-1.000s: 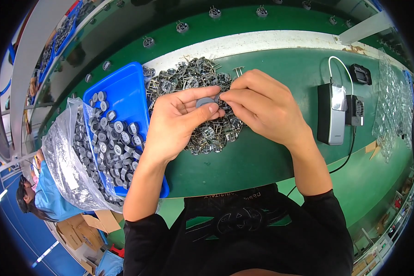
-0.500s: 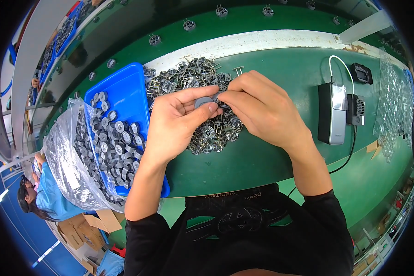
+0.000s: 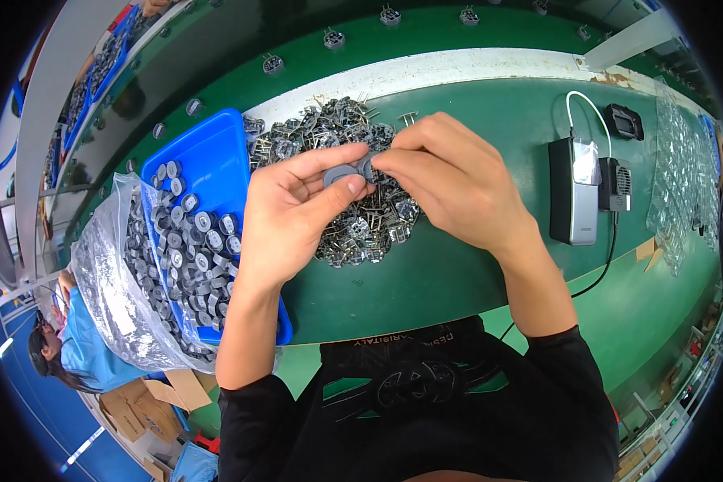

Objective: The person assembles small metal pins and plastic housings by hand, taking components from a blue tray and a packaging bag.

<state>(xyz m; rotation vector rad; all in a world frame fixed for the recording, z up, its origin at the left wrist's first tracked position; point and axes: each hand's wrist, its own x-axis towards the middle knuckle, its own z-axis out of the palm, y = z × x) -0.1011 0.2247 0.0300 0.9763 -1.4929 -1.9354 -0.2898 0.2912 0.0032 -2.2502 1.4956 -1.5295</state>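
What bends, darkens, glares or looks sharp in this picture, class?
Head view: the white rail curves into an arc; head view: corners fall to black; head view: pale highlights streak the clear plastic bag; head view: left hand and right hand look fairly sharp.

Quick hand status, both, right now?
Left hand: closed on a grey round part.
Right hand: fingers closed at a second grey piece; whether gripping it can't be told.

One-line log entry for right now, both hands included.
left hand: holding grey round cap | right hand: touching second grey piece | beneath: heap of pronged parts | left side: blue tray with grey caps
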